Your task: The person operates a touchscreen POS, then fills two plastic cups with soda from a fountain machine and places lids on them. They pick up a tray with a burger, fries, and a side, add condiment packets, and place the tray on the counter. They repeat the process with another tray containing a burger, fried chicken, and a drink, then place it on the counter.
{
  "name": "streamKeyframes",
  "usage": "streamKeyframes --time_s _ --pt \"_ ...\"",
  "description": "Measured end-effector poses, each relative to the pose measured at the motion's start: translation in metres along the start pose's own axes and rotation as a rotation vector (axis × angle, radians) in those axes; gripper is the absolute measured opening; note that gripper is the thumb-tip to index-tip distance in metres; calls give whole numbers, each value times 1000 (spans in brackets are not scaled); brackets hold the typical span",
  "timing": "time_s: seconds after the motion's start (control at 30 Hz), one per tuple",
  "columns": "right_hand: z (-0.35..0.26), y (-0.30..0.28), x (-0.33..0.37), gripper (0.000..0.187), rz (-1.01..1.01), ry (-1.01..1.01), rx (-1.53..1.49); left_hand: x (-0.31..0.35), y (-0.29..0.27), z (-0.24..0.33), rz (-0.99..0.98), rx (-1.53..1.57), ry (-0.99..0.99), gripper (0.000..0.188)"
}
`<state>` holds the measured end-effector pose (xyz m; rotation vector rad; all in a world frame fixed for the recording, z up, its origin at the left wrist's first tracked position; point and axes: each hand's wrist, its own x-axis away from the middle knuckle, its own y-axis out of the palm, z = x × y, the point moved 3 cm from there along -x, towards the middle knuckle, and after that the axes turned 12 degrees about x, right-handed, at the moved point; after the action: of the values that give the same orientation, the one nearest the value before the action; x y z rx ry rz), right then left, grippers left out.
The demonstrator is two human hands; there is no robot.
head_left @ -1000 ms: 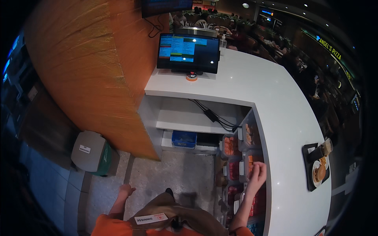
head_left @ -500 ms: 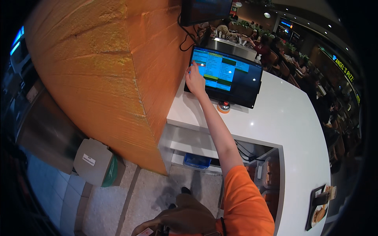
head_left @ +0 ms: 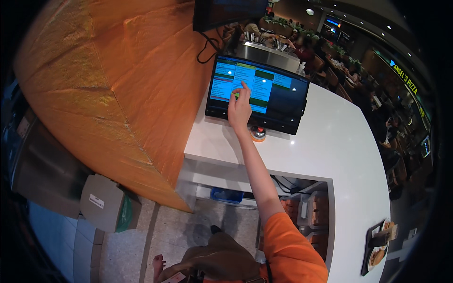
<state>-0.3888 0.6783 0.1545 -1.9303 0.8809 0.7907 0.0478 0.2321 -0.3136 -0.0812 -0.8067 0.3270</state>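
Observation:
A wide black touchscreen (head_left: 283, 101) stands tilted on the white counter, showing columns of blue, green and yellow panels. My right hand (head_left: 240, 107) reaches over its lower left part, the index finger stretched out at the second column and the other fingers loosely bent. Whether the fingertip touches the glass I cannot tell. A small round metal bell (head_left: 258, 134) with a red top and orange base sits just below the screen, beside my right wrist. Low at my left side hangs my left hand (head_left: 159, 262), small in view, its fingers loosely curled and nothing visible in them.
An orange textured wall (head_left: 141, 94) rises at left, beside a grey bin (head_left: 101, 200) with a green liner. A tray (head_left: 370, 252) with a drink and burgers rests on the counter (head_left: 349, 165) at right. Shelves underneath hold a blue container (head_left: 226, 195) and clear boxes (head_left: 317, 212).
My right hand has moved from the screen's left edge rightward to the second column. Some panels at left now look different. My left hand has come into view.

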Motion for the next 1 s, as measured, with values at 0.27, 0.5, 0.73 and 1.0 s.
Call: streamKeyframes --time_s 0.27,0.5,0.73,1.0 --pt "10 7 -43 14 -11 -39 -29 -5 28 11 -70 62 -31 32" --pt "14 7 -65 15 13 -109 15 16 29 -15 -32 -48 -205 32" --pt "32 -26 -64 15 188 28 80 15 20 -4 41 25 -220 32" --pt "-68 -73 77 14 327 20 -666 16 -45 -44 135 180 -236 32"
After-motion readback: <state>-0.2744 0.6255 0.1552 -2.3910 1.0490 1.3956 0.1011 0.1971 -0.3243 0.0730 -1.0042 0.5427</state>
